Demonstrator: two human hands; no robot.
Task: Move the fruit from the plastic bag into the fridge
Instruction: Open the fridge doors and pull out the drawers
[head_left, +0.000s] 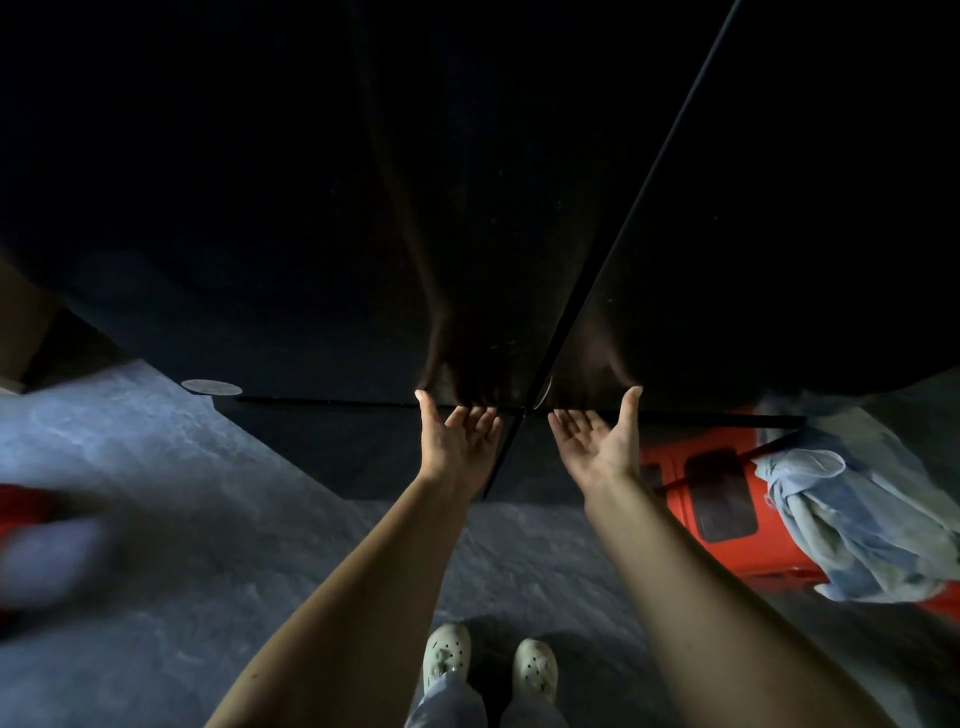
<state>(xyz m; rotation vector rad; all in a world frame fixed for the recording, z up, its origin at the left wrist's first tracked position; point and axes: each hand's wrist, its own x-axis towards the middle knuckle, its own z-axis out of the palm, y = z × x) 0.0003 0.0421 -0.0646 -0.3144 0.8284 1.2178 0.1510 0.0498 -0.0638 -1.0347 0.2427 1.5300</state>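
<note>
at the closed doors of the dark fridge (311, 208), left hand (457, 441) and right hand (597, 441) reach palm-up, fingers loosely spread and holding nothing, tips at the door edge, so nothing looks stowed yet; what may be the plastic bag (852, 519) sits on an orange stool (722, 499) nearby.

both bare arms stretch forward side by side, palms turned up. the left hand (457, 441) and right hand (597, 444) sit near each other without touching, thumbs raised on the outer sides, fingers extended forward with a slight curl at the tips.
</note>
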